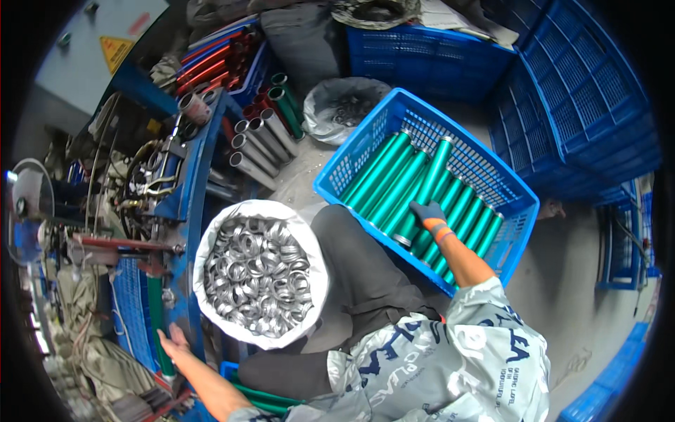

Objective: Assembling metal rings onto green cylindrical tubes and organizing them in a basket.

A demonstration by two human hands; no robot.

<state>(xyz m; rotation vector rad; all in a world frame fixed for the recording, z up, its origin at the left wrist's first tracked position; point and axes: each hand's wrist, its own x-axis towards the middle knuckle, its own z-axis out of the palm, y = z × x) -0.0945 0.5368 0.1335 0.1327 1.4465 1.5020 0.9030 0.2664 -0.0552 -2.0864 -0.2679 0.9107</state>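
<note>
Right hand (430,216): gloved in grey with an orange cuff; closed around the topmost green tube (434,172), which is laid aslant over the row in the basket.
Left hand (176,346): bare, fingers extended and loosely parted, placed just beside an upright green tube (156,309); whether it is touched cannot be told.
Blue basket (517,243): set around the right hand, more green tubes being held in it.
White bag (320,274): stood between the hands, filled with silver rings (256,271).
Grey tubes (256,151): stacked beyond the bag, left of the right hand.
Shirt (450,366): nearer the body than either hand; printed with dark and white lettering.
Warning sign (116,53): yellow, triangular, fixed to a pale cabinet (77,77) far beyond the left hand; its print is too small to be read.
</note>
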